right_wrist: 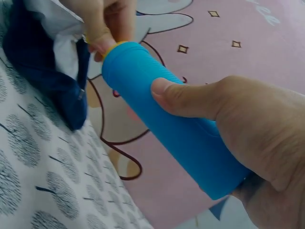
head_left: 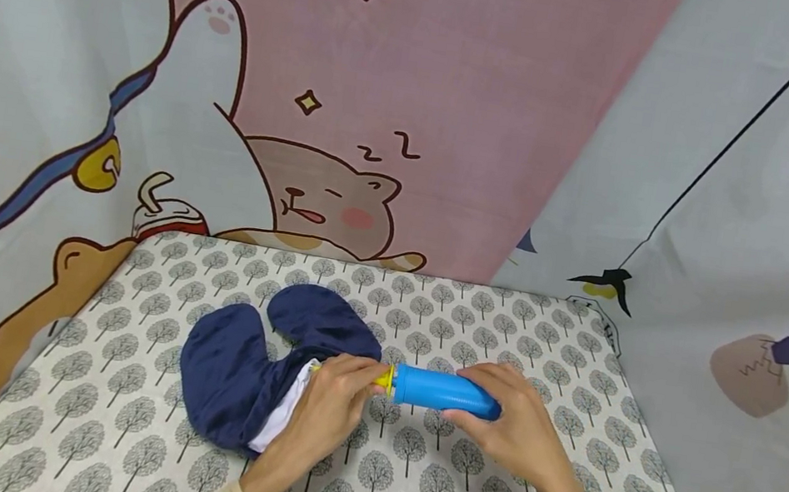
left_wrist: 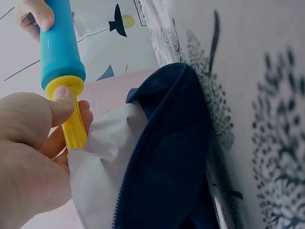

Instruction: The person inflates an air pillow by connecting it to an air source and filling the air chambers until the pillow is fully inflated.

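Observation:
A blue and yellow hand pump (head_left: 435,390) is held level between my two hands, above the table. My right hand (head_left: 522,424) grips the outer end of its blue barrel (right_wrist: 167,124), thumb along the side. My left hand (head_left: 335,402) pinches the yellow stem (left_wrist: 75,125) just past the barrel, thumb pressed near the collar. A navy U-shaped neck pillow (head_left: 222,373) lies at the left. White inner material (left_wrist: 107,157) shows through its unzipped opening. The yellow stem's far end meets this white material; fingers and fabric hide the exact join.
The table is covered with a tree-print cloth (head_left: 406,487). Cartoon-printed fabric walls (head_left: 456,78) rise behind it and at both sides. The zipper edge (left_wrist: 125,183) of the navy cover curves beside my left hand.

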### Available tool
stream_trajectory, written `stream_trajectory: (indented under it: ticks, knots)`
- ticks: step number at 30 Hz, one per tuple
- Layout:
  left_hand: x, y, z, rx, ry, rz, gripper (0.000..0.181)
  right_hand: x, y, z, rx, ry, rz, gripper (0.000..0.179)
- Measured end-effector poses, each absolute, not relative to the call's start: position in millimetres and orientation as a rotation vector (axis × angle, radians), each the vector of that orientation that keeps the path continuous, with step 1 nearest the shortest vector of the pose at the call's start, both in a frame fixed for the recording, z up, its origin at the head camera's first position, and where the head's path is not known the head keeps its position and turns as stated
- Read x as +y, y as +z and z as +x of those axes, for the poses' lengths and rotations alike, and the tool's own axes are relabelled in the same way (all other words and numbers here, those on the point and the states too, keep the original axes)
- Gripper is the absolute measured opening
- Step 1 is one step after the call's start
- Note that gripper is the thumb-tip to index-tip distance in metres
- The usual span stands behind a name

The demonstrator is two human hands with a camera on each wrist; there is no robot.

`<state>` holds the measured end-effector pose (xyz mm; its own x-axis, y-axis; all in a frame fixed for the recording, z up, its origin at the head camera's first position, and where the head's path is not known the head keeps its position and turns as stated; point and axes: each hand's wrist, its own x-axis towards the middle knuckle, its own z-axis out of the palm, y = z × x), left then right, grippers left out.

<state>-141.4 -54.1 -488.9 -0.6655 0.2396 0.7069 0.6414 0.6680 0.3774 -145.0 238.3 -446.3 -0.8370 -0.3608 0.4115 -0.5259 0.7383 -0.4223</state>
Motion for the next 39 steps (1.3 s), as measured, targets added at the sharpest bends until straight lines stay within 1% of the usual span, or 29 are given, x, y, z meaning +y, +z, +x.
stream_trajectory:
  ticks: [16, 23, 29, 34, 39]
  knots:
    - [-53, -487, -142, -2.292, -0.879, -0.679, 0.03, 313, -431, -140, -2.73, 0.736, 0.551, 0.059]
    - [-53, -486, -144, -2.283, -0.906, -0.667, 0.031, 334, -430, -139, -2.71, 0.735, 0.477, 0.064]
    - [-54, -484, -143, -2.281, -0.95, -0.635, 0.032, 329, -430, -138, -2.675, 0.773, 0.51, 0.061]
    - [-54, -484, -143, -2.283, -0.978, -0.611, 0.033, 310, -434, -141, -2.633, 0.79, 0.594, 0.057]
    - [-53, -486, -142, -2.27, -0.998, -0.616, 0.033, 287, -438, -145, -2.6, 0.782, 0.647, 0.058]
